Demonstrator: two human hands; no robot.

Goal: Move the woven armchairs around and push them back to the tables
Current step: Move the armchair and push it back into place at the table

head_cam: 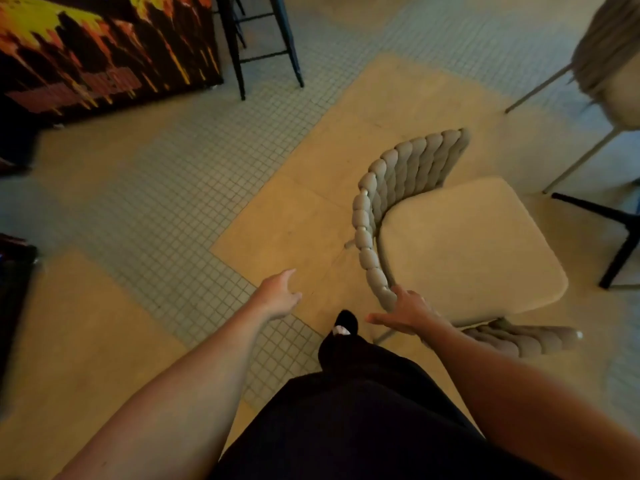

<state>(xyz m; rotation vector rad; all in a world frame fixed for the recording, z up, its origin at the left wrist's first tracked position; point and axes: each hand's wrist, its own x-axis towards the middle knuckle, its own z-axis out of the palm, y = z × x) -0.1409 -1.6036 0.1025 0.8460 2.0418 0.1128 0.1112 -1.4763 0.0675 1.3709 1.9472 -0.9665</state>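
A beige woven armchair (464,244) with a padded seat stands on the floor right of centre, its curved woven back towards me. My right hand (403,311) rests on the near end of that woven back, fingers spread and fairly straight, thumb pointing left. My left hand (278,294) hangs free over the floor to the left of the chair, fingers relaxed, touching nothing. A second woven armchair (609,53) shows partly at the top right edge.
A black table base (620,237) stands right of the chair. Dark stool legs (263,43) and a cabinet with orange and yellow artwork (104,50) are at the top left. My black shoe (344,323) is between my hands. The floor mixes small tiles and tan slabs.
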